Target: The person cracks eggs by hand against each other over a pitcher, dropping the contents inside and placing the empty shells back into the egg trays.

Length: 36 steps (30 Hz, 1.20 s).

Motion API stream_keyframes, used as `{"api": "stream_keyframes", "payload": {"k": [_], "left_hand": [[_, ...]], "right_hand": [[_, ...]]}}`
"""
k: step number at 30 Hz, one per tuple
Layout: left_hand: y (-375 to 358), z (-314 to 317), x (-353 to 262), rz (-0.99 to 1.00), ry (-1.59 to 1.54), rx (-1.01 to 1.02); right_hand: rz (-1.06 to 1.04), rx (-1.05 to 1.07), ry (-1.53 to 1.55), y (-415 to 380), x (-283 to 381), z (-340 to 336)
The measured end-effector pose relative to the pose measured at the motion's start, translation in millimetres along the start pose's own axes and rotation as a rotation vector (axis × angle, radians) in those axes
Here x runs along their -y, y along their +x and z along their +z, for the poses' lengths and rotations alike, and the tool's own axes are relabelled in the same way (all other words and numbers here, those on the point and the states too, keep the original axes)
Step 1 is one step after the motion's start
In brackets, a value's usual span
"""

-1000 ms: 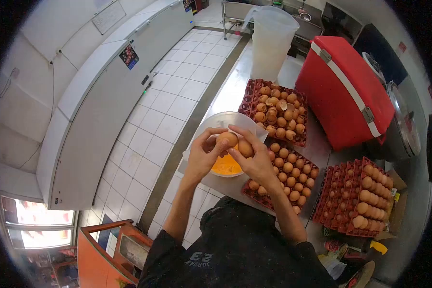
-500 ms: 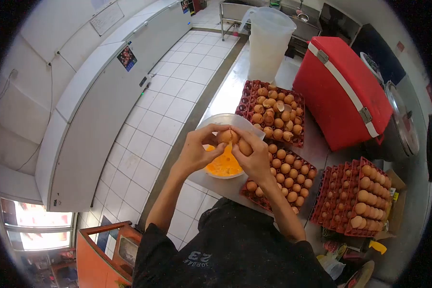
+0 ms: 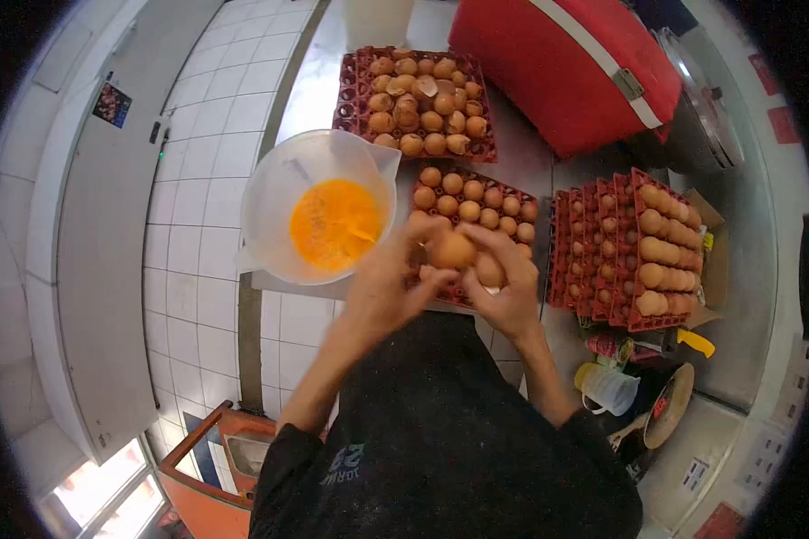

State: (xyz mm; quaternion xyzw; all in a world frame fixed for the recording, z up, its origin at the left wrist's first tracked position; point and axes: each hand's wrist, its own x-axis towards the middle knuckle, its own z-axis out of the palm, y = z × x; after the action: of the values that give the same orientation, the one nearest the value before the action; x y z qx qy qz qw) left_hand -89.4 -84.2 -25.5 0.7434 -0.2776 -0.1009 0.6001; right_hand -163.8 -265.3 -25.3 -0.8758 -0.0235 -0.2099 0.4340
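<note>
Both hands are close together over the near edge of a tray of whole brown eggs (image 3: 490, 217). My left hand (image 3: 388, 283) has its fingers curled at a brown egg (image 3: 454, 251) between the hands; motion blurs its fingertips. Another brown egg (image 3: 489, 269) sits in my right hand (image 3: 512, 292), with a white shell edge below it. To the left of the hands stands a translucent jug (image 3: 270, 193) holding beaten-looking orange-yellow egg (image 3: 337, 225). Behind the whole eggs, a red tray holds many cracked shells (image 3: 422, 103).
A large red cooler box (image 3: 557, 76) stands at the back right. Stacked red egg trays (image 3: 593, 251) lean at the right, near a yellow-handled tool (image 3: 695, 342) and a small plastic jug (image 3: 609, 388). A white freezer (image 3: 117, 242) lines the left wall.
The hands have moved from over the jug to the right, above the whole-egg tray. The egg between them no longer shows its open crack. The camera view has shifted.
</note>
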Motion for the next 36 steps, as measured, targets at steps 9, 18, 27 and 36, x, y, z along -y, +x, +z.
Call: {"api": "stream_keyframes", "payload": {"k": [9,18,27,36], "left_hand": [[-21.8,76.6,99.4,0.147,0.406,0.272],[-37.2,66.4,162.7,0.361,0.889,0.333],[-12.0,36.8,81.0,0.089,0.123,0.140],[15.1,-2.8,-12.4,0.309,-0.193,-0.680]], "right_hand": [[0.548,0.085,-0.224,-95.8,-56.3,17.8],[0.657,-0.065,-0.079,-82.8,-87.3,20.4],[0.906,-0.251,0.719,-51.1,-72.1,24.5],[0.432,-0.093,1.053,57.9,42.5,46.6]]}}
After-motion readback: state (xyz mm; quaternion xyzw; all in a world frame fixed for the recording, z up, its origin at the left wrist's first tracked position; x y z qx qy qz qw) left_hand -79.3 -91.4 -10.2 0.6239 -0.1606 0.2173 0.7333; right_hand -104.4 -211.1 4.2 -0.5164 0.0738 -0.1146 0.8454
